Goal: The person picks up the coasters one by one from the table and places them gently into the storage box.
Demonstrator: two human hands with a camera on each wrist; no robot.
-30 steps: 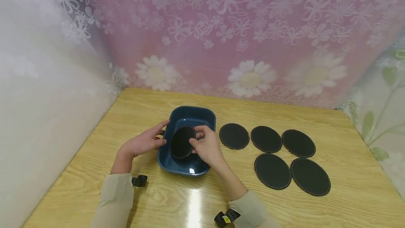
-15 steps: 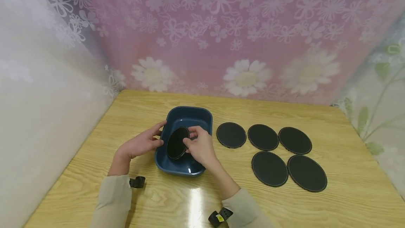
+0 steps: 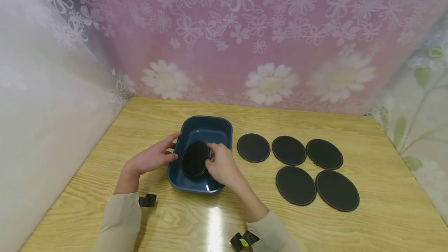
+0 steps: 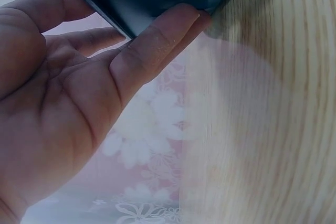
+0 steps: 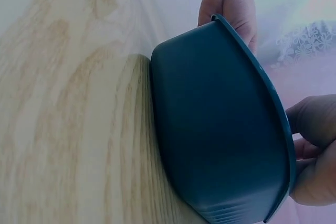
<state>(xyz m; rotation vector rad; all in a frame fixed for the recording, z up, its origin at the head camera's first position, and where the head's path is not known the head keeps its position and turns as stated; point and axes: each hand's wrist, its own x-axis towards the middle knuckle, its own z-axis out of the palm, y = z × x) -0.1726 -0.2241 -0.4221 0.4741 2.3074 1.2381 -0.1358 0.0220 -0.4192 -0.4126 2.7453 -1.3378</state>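
Our right grip [image 3: 221,165], the nearer, pinches a disc [image 3: 194,159] by its right edge; the disc lies leftward of it, inside the bin [image 3: 209,132]. Farther left, our left grip [image 3: 153,159], fingers spread, touches the bin's side.

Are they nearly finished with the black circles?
Probably not, if they belong in the blue tub: nothing there plainly looks done, though the held circle hides part of the bottom. In hand: the right hand pinches that circle at the tub. Still to go: five circles on the table.
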